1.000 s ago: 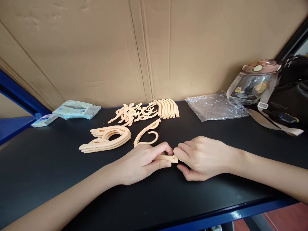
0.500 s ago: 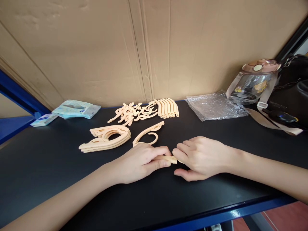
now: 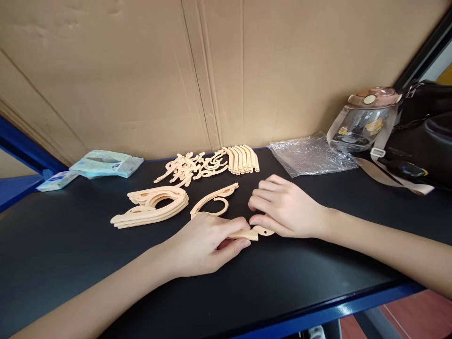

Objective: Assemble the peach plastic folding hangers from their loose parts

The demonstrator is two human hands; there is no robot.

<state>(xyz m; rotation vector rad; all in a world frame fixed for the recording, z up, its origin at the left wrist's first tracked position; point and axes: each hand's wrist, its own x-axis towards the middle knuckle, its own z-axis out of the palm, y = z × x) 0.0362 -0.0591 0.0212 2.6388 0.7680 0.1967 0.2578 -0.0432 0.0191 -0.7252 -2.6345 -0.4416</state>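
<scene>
Pinching is done by the left hand, in which a pale, slim piece is gripped between thumb and forefinger, low and to the right of the stack of folded hangers. At its far end a holed piece is seen under the right hand, whose fingers are half curled; because its underside is hidden, it cannot be told whether anything is gripped there or only touched. Nearer the stack, just to its right, a single folded hanger is seen close beyond the left hand; behind it and to the right, a loose heap of hooks and small parts and a neat row of curved arms are laid. The held pieces are judged light, stiff and smooth, likely plastic, a little slippery and apt to be strained at the thin holed ends, so they are best held along the broader arm. Farther right of the stack, a crinkled clear bag and a strapped bottle are seen. More room for moving is judged to be offered on the near side, towards the blue front edge, than beyond the knuckles.
</scene>
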